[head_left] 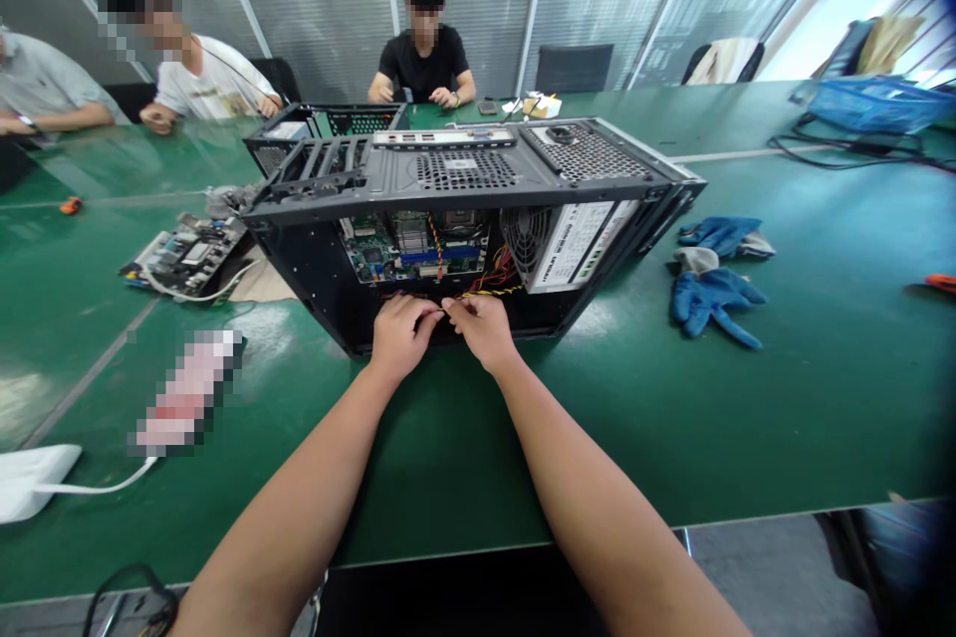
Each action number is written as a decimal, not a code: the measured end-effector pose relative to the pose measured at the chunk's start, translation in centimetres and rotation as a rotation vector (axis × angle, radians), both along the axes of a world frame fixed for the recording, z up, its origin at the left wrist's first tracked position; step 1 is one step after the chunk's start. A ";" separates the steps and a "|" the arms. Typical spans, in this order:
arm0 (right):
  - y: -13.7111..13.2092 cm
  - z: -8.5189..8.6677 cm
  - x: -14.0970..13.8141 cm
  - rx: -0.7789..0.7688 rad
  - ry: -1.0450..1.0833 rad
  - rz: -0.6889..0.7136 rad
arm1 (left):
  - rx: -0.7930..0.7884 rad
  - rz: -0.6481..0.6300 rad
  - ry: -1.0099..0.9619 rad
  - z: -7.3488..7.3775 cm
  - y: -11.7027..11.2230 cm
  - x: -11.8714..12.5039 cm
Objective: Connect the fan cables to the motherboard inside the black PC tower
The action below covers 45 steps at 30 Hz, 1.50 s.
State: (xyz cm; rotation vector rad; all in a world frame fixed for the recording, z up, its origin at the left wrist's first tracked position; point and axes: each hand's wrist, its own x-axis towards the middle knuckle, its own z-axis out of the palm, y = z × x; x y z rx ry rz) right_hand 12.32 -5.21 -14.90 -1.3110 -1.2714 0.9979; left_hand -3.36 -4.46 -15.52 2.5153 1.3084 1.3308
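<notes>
A black computer case lies on the table with its open side facing me. Inside it are a green motherboard, a labelled power supply with a fan grille, and a bundle of red and yellow wires. At the lower edge of the opening my left hand is closed in a pinch, fingertips nearly meeting those of my right hand, which pinches too. Between them seems to be a thin cable, mostly hidden by the fingers. Yellow wires run just behind my right fingertips.
Blue work gloves lie right of the case, a loose circuit board left. Nearer me are a phone and a white charger. Another case stands behind. People sit across the table; a blue basket is far right.
</notes>
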 end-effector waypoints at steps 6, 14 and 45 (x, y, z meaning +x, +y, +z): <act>0.0 -0.1 0.0 0.009 -0.009 0.005 | 0.014 -0.010 0.004 -0.2 0.1 -0.1; 0.3 -0.4 0.1 0.057 -0.057 0.027 | -0.051 -0.017 0.022 -0.1 0.0 -0.1; 0.4 -0.8 0.2 0.096 -0.086 0.045 | -0.082 -0.031 0.044 -0.3 0.3 -0.1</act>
